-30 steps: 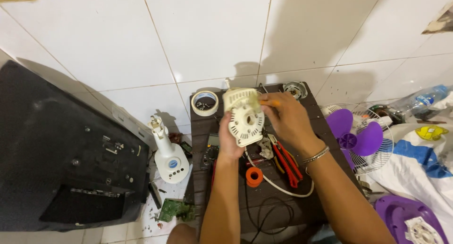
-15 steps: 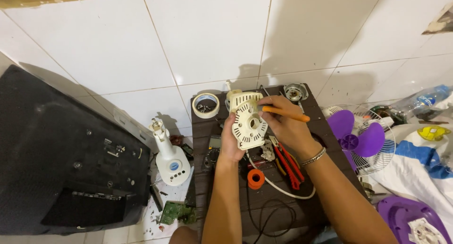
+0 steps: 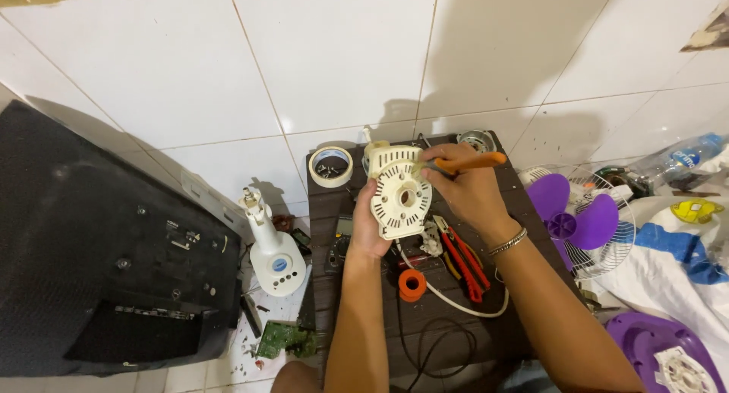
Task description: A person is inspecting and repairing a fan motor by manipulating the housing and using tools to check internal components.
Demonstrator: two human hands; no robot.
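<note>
My left hand (image 3: 365, 227) grips a cream fan motor housing (image 3: 399, 193) from its left side and holds it upright over a small dark table (image 3: 510, 334). My right hand (image 3: 465, 186) holds an orange-handled screwdriver (image 3: 471, 162) with its tip against the housing's upper right edge. A white cord (image 3: 456, 303) runs down from the housing across the table.
On the table lie a masking tape roll (image 3: 332, 166), red pliers (image 3: 465, 258), an orange tape roll (image 3: 411, 284) and a multimeter (image 3: 340, 239). A white fan stand (image 3: 272, 247) and a big black television back (image 3: 106, 264) stand left. Purple fan blades (image 3: 571, 217) in a grille lie right.
My right hand has brought the orange screwdriver up against the housing's top right. The housing has tilted slightly and moved a little up in my left hand.
</note>
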